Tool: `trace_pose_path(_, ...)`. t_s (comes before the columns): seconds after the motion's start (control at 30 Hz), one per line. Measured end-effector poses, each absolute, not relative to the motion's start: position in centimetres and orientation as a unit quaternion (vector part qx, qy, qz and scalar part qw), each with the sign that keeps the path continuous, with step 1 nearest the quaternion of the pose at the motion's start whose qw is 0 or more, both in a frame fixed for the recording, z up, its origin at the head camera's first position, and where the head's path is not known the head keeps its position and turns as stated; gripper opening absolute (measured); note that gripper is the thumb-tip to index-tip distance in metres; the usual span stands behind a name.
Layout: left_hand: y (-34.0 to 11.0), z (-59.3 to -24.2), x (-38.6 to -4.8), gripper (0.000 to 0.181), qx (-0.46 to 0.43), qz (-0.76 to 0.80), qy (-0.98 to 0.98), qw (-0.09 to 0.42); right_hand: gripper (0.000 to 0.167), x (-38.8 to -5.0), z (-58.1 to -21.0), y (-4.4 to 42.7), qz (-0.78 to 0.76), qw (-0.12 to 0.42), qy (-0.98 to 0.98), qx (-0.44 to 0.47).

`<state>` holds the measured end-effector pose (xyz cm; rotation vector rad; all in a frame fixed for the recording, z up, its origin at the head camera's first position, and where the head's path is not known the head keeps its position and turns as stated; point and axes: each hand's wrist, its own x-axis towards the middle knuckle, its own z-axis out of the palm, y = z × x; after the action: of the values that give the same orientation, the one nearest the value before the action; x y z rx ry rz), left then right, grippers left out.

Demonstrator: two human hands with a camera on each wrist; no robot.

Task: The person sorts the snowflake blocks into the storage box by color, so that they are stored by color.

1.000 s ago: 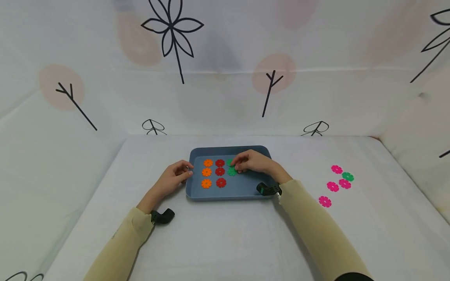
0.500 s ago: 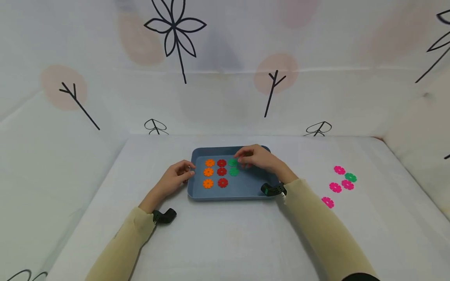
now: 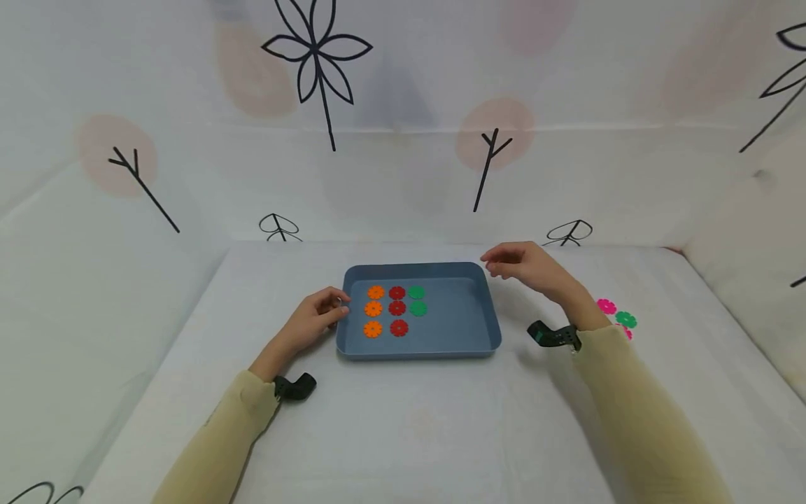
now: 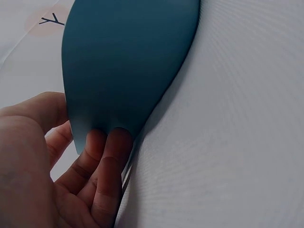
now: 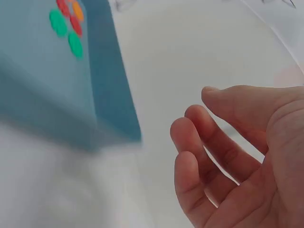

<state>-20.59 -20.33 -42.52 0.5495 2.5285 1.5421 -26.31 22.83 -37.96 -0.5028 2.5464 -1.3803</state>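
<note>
A blue-grey tray [image 3: 450, 336] lies on the table. In it are slotted flower-shaped plastic discs in columns: three orange discs [image 3: 373, 309], three red discs [image 3: 397, 308] and two green discs [image 3: 418, 308]. My left hand [image 3: 313, 316] holds the tray's left edge; in the left wrist view its fingertips touch the outer wall [image 4: 128, 57] and a digit passes behind the rim. Just right of the tray, above the table, my right hand [image 3: 532, 269] has loosely bent fingers, thumb apart, with nothing between them, as the right wrist view confirms.
Right of my right forearm lie a loose pink disc [image 3: 606, 306], a loose green disc [image 3: 626, 319] and another pink one partly hidden by the sleeve. A white cloth [image 3: 403, 434] covers the table. Patterned fabric walls [image 3: 390, 175] stand at the back and sides.
My right hand has let go of the upper green disc, lifted off the tray and moved right, past its right edge. The left hand stays at the tray's left edge.
</note>
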Motion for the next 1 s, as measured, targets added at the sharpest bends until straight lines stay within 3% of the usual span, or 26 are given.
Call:
trace_pose_path(0.5,-20.2,-42.6,-20.6,0.025,0.181,0.516,0.835,0.066,0.046,-20.9,-41.3,39.8,-0.360,0.056,0.931,-0.032)
trace_pose_path(0.63,-20.4,-42.6,-20.5,0.025,0.180,0.517,0.834,0.064,0.047,-20.0,-42.5,42.3,-0.357,0.048,0.933,-0.015)
trace_pose_path(1.0,-20.3,-42.5,-20.5,0.026,0.180,0.514,0.836,0.065,0.056,-19.2,-45.1,45.9,-0.431,0.096,0.897,-0.004)
